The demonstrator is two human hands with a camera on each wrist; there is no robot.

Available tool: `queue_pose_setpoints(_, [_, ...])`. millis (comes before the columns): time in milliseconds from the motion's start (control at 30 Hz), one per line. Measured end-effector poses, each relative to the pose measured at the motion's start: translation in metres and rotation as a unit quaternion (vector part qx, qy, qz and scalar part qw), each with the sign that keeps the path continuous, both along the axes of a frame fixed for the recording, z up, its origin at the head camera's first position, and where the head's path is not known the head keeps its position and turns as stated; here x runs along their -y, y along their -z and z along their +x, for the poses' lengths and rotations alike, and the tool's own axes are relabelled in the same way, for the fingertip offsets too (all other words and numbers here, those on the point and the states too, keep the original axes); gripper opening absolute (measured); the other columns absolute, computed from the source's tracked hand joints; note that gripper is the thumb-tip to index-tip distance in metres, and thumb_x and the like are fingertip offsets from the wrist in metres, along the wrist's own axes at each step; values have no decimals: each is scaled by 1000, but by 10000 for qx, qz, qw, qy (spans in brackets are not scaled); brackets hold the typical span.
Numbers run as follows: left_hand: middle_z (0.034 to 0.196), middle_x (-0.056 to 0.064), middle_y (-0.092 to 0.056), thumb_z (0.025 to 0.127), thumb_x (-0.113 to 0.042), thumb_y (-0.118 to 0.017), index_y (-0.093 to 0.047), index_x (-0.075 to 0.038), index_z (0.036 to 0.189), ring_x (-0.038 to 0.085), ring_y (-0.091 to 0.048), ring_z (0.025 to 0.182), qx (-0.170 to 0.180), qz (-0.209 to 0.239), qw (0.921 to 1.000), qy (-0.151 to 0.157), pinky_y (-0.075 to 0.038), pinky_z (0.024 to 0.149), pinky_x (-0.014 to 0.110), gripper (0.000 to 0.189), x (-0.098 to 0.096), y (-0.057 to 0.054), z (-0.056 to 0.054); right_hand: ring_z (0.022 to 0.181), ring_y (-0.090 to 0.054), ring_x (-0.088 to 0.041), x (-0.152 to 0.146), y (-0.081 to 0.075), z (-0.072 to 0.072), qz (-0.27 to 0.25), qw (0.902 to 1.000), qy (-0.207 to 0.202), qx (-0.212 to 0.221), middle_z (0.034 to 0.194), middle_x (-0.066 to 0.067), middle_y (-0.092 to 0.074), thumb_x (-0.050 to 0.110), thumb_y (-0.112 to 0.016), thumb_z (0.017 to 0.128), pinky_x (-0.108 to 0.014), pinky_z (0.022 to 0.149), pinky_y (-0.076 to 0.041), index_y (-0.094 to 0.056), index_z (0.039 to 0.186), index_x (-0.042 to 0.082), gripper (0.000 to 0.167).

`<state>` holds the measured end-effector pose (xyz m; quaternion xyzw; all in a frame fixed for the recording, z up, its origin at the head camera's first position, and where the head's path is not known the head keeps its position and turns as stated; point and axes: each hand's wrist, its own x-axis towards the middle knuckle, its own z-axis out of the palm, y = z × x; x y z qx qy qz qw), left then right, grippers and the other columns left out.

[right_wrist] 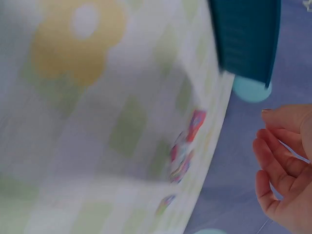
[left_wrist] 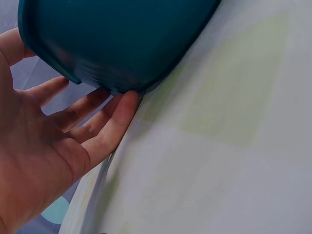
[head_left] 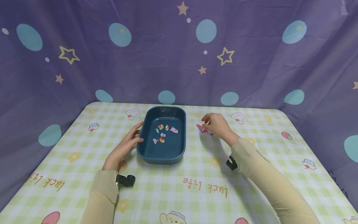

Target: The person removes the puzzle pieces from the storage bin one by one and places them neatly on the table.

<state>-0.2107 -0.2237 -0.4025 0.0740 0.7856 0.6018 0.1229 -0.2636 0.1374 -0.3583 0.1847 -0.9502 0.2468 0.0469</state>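
Right hand (head_left: 216,125): fingers loosely bent, thumb tip apart, nothing visible between, above the loose pieces (head_left: 201,128) right of the tray (head_left: 160,152). Left hand (head_left: 127,144) holds the tray's left edge: thumb on rim, fingers spread against outer wall. Inner pieces (head_left: 174,130) sit mid-floor, off the walls. Table (head_left: 173,194): far edge near tray, more room near side and right.

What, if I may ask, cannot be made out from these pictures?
Exact shapes of the small pieces in the blue bin: too small in the head view.
Number of bright pieces by the right hand: partly behind that hand in the head view, blurred in the right wrist view.
The bin's inside, left wrist view: hidden by its own wall; the top edge cuts the bin off.
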Motion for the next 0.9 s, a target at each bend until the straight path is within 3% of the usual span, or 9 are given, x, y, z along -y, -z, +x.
queue_pose_setpoints(167, [141, 19, -25, 89, -11, -47, -13, -29, 146, 35, -34, 124, -34, 57, 10000, 38, -41, 90, 40, 69, -1, -2, 1, 67, -60, -13, 23, -8, 4, 53, 9995, -276, -110, 82, -5, -65, 14, -64, 81, -27, 63, -48, -68, 95, 6, 17])
queue_pose_setpoints(433, [140, 20, -25, 88, -10, -46, -13, -27, 147, 35, -38, 119, -68, 173, 9998, 71, -46, 83, 31, 69, -1, 0, 0, 79, -60, -18, 56, -15, 10, 224, 9956, -767, -493, 88, -4, -65, 16, -65, 80, -29, 70, -47, -69, 95, 8, 18])
queue_pose_setpoints(900, [141, 19, -25, 88, -11, -47, -14, -28, 147, 35, -38, 120, -6, 202, 9998, 36, -45, 85, 33, 70, 0, -1, 0, 84, -60, -14, 102, -7, 20, 301, 9919, -1164, -399, 92, -2, -64, 18, -64, 80, -28, 76, -48, -69, 98, 10, 20])
